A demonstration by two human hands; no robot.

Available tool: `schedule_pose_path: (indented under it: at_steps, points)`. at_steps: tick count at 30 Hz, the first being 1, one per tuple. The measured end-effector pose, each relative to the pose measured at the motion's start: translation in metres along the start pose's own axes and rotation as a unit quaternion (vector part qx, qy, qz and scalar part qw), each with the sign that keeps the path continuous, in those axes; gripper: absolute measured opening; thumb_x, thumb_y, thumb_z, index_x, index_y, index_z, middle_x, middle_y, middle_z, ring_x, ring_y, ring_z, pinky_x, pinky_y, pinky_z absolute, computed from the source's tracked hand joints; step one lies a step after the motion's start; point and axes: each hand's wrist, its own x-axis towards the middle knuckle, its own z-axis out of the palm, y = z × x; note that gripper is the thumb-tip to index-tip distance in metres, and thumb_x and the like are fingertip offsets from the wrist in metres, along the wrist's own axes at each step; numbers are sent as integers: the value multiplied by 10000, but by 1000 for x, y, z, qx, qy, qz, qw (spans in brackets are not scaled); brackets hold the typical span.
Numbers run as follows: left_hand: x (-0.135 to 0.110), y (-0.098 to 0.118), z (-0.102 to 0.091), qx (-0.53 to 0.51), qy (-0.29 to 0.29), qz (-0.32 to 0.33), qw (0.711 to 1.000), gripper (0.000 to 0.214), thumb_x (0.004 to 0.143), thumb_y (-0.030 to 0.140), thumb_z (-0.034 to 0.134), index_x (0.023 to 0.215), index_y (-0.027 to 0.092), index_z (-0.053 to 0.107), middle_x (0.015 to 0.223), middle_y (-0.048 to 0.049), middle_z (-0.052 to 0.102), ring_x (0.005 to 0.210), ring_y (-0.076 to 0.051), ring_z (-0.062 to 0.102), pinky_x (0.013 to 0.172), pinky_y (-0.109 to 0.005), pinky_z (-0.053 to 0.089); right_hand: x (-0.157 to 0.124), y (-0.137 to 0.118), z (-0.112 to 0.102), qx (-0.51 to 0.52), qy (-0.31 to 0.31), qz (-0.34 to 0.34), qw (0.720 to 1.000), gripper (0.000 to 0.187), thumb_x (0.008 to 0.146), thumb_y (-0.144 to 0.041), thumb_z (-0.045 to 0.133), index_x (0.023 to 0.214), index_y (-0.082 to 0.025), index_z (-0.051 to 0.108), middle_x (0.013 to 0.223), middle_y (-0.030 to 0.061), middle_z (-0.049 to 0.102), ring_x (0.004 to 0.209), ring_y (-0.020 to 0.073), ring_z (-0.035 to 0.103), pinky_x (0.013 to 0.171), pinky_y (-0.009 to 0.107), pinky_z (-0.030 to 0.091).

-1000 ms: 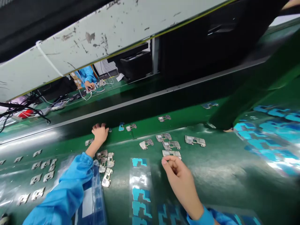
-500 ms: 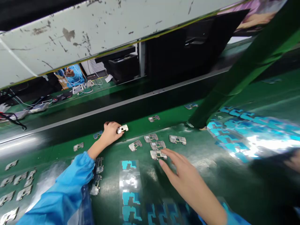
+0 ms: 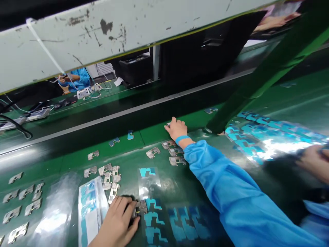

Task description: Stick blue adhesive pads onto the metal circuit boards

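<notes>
My left hand is low in the view, its fingers closed on a small metal-covered circuit board. That board overlaps the edge of a clear sheet with teal cut-out stickers. Farther out, my right hand is bent over another small circuit board on the green table. Only a corner of it shows, and the fingertips are hidden. Beneath my right wrist lie several silver boards, with one more board to their left. Two blue-faced boards lie near the far edge.
Several boards are grouped beside a plastic bag of sticker sheets; more boards lie far left. Blue stickers lie in front. A green post rises at right, beside sticker sheets and another person's hand.
My left hand has come back from the far edge to the sticker sheet; a blue-faced board lies where it was. My right hand has moved outward to the far board. The view has shifted slightly.
</notes>
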Motion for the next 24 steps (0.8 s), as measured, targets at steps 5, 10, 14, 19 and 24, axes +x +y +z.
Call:
schedule_pose_path:
  at_steps: [5, 10, 14, 19, 24]
  points:
    - [22, -2, -2, -291, -13, -196, 936, 455, 792, 207, 687, 1245, 176, 647, 1044, -96, 658, 885, -219, 650, 774, -360, 554, -1, 10, -15, 24, 32, 7, 999, 611, 910, -369, 640, 1371, -23, 438, 1218, 277, 633, 1139, 381, 590, 886, 412, 450]
    - [56, -16, 2, -579, -51, -356, 732, 313, 741, 332, 760, 960, 134, 655, 705, 27, 566, 504, -62, 448, 506, -206, 365, -82, 41, -20, 54, 70, -11, 996, 658, 904, -491, 608, 1395, -86, 441, 1177, 179, 686, 1092, 330, 642, 878, 372, 476]
    - [66, -24, 3, -619, -37, -370, 692, 489, 766, 355, 761, 1178, 144, 604, 709, 38, 562, 551, -71, 488, 543, -204, 399, -160, 84, -1, -12, 112, -44, 993, 554, 890, -461, 616, 1271, -60, 571, 981, 203, 715, 900, 380, 678, 759, 436, 513]
    - [65, -21, 7, -586, -9, -331, 740, 484, 819, 344, 735, 1243, 186, 566, 748, 12, 629, 629, -136, 606, 558, -240, 477, -202, 89, 2, 6, 157, -156, 975, 402, 995, -389, 503, 1212, -78, 637, 1178, 259, 661, 1146, 414, 598, 989, 554, 460]
    - [55, -11, 12, -407, -8, -182, 895, 152, 955, 306, 573, 1001, 205, 677, 994, -55, 681, 928, -201, 661, 832, -334, 529, -259, 47, 9, 150, 57, -366, 917, 314, 1039, -304, 478, 1259, -168, 656, 1245, 128, 694, 1181, 301, 594, 1032, 493, 507]
